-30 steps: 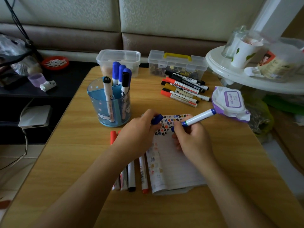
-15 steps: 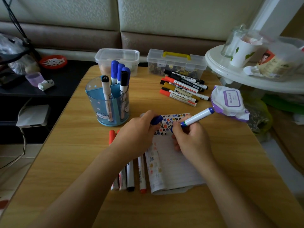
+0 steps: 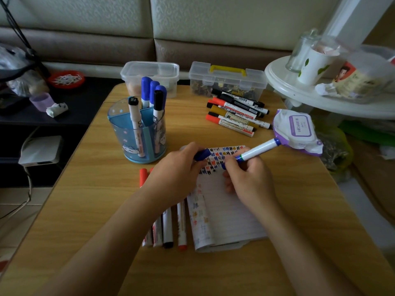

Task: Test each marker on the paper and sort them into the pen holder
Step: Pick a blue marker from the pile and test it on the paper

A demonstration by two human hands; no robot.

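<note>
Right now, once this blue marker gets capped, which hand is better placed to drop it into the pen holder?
Probably the right hand: it grips the blue marker at the paper. The left hand pinches only the cap, though it lies nearer the pen holder.

Bare forearms lead to a bare left hand (image 3: 177, 167) and a bare right hand (image 3: 250, 180).

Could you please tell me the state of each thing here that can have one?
Marker: uncapped, in right grip, tip down at paper.
Cap: off, in left grip.
Paper: marked along the top.
Holder: upright, five markers inside.
Tub: lidded.
Case: shut.
Wipes: flap shut.
</note>
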